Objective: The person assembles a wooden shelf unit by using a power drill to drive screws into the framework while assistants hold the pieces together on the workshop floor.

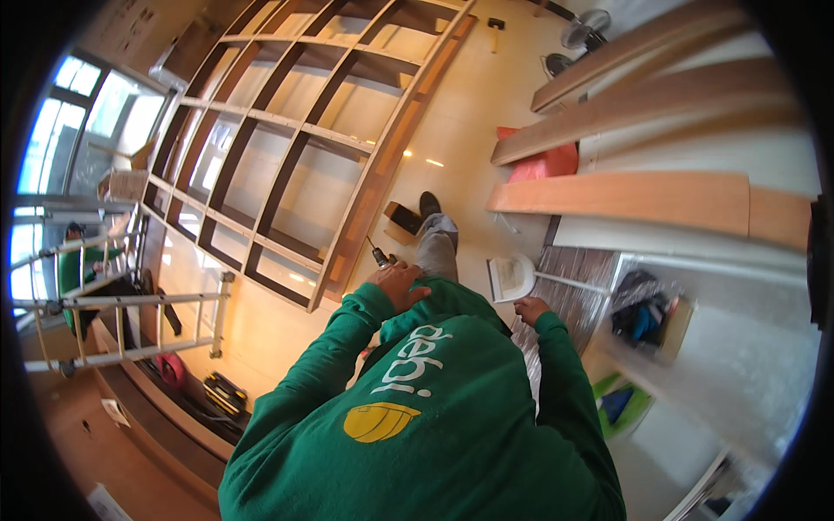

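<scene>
My left hand (398, 286) is in front of my body, its fingers curled round a power drill (380, 257). The drill's chuck and thin bit stick out past the hand toward the wooden frame; its grip is hidden. My right hand (532, 309) hangs at my side with the fingers bent in, and whatever they may hold cannot be made out. Close to it a white dustpan (512, 277) with a long handle lies on the floor. Ahead on the left is a large wooden grid frame (302, 127) with open compartments.
Long wooden boards (621, 195) stretch across the right, beside a red bag (549, 161). A small open box (402, 222) is near my foot. At left stand an aluminium ladder (130, 301) and another person in green (74, 269). A mallet (496, 35) lies far ahead.
</scene>
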The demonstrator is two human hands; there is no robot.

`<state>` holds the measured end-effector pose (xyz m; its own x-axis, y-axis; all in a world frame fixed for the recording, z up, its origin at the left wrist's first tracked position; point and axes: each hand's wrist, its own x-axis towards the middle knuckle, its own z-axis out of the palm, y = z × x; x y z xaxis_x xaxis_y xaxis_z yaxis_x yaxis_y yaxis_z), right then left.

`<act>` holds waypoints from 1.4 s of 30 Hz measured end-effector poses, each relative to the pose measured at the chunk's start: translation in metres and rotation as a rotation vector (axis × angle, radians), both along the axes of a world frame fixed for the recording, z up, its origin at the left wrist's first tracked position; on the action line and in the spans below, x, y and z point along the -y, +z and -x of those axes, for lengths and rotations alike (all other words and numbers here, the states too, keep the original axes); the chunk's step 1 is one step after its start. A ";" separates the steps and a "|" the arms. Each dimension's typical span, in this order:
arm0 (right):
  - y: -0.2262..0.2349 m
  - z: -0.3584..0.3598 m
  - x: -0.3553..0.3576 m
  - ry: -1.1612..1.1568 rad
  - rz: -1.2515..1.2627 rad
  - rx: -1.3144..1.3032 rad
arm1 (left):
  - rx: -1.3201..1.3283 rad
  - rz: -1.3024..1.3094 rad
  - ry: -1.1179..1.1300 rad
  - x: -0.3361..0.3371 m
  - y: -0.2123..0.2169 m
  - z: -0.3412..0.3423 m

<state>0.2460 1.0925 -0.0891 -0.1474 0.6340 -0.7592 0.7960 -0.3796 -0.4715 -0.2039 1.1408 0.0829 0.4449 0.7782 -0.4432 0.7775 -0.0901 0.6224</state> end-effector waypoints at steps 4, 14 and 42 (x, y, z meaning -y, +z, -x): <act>0.017 0.031 -0.083 0.043 0.053 -0.016 | -0.043 0.111 0.131 -0.039 -0.021 0.006; 0.035 0.158 -0.280 0.777 0.110 -0.052 | 0.083 0.192 0.210 -0.133 -0.077 0.016; -0.098 0.236 -0.434 1.145 0.170 -0.297 | 0.179 0.485 1.566 -0.062 -0.279 0.038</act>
<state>0.0098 1.5267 -0.1872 -0.7453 -0.0852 -0.6612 0.5809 0.4037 -0.7068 -0.2423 1.2027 -0.1957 -0.5218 0.3055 -0.7965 -0.1606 0.8818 0.4434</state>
